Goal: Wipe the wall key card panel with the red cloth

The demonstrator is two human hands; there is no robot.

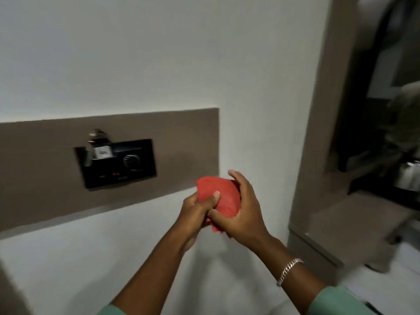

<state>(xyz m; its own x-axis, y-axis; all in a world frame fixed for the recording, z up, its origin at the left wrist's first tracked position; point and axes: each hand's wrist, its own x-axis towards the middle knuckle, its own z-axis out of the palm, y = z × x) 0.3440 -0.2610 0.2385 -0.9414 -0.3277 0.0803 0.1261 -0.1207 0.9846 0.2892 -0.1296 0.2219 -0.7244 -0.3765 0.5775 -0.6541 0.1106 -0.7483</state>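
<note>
The black key card panel (pixel 118 163) is set into a brown wooden strip (pixel 181 144) on the white wall, left of centre. A key card with keys (pixel 98 144) sticks out of its upper left slot, and a round dial sits on its right side. Both my hands hold the folded red cloth (pixel 223 194) in front of the wall, to the right of and below the panel, apart from it. My left hand (pixel 196 209) pinches the cloth's left edge with the thumb on top. My right hand (pixel 244 210) wraps its right side.
A brown door frame (pixel 318 133) stands to the right of the white wall. Beyond it is a dark recess with a shelf and a metal kettle (pixel 409 176). A bracelet circles my right wrist (pixel 288 271).
</note>
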